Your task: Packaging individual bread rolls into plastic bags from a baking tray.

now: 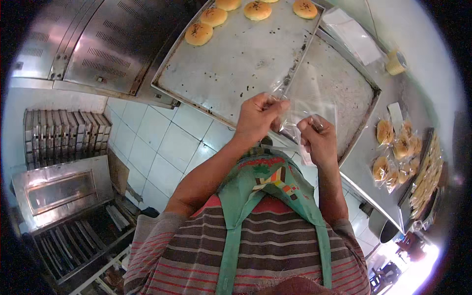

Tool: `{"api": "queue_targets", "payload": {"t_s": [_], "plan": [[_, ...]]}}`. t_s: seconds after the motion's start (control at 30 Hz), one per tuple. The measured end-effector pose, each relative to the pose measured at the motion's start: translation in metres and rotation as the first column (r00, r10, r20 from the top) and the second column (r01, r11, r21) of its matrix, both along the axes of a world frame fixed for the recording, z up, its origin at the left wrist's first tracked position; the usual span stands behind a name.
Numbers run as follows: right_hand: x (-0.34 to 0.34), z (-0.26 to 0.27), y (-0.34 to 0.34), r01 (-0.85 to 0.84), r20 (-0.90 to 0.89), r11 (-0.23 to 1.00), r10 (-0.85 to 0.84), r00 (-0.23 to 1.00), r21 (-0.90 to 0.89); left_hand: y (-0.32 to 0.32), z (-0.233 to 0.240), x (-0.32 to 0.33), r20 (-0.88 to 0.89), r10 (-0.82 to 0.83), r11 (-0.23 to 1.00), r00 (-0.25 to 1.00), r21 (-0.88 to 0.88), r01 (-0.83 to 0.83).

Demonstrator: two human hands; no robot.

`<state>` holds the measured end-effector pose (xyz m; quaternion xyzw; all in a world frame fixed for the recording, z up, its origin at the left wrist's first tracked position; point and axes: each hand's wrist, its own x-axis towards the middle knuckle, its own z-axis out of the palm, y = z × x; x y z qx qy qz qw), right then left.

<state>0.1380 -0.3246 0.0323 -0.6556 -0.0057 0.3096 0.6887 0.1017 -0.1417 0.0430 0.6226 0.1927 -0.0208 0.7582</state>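
Observation:
My left hand (260, 115) has its thumb and fingers pinched on thin clear plastic, with a crumpled bit showing above the knuckles. Beside it, my right hand (318, 138) grips clear plastic too, and a clear bag (326, 107) spreads behind the fingers. Whether both hands hold the same bag cannot be made out. Both hands are over the near edge of a metal baking tray (228, 70). Several round golden buns (257, 10) with dark sprinkles lie toward its far end. A second baking tray (339, 81) sits partly under the first, to the right.
On the metal table (372, 151) at right lie several bagged buns (401, 145), near a tray of pale twisted pieces (426, 173). A stack of clear bags (352, 35) and a tape roll (396, 62) are along the wall. Metal oven doors (103, 48) stand at left, above stacked baking tins (66, 134).

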Motion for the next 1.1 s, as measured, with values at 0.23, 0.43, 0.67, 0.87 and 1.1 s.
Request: {"api": "queue_targets", "payload": {"t_s": [0.23, 0.43, 0.67, 0.87, 1.1], "plan": [[0.021, 0.007, 0.057, -0.143, 0.155, 0.990, 0.142, 0.978, -0.001, 0.037, -0.005, -0.012, 0.104, 0.305, 0.924, 0.947, -0.274, -0.267], [0.009, 0.020, 0.092, -0.101, 0.058, 0.884, 0.084, 0.995, 0.457, 0.113, -0.008, -0.032, -0.003, 0.634, 0.741, 0.774, -0.286, -0.608], [-0.015, 0.027, 0.160, -0.182, 0.887, 0.877, 0.460, 0.043, -0.445, 0.166, -0.012, -0.056, 0.005, 0.674, 0.696, 0.739, -0.338, -0.633], [-0.041, 0.029, 0.224, 0.105, 0.791, 0.861, 0.500, -0.354, -0.497, 0.194, -0.017, -0.080, -0.052, 0.638, 0.711, 0.768, -0.345, -0.613], [-0.043, 0.010, 0.271, -0.045, 0.781, 0.788, 0.598, -0.183, -0.614, 0.256, -0.017, -0.106, -0.120, 0.549, 0.700, 0.827, -0.475, -0.533]]}}
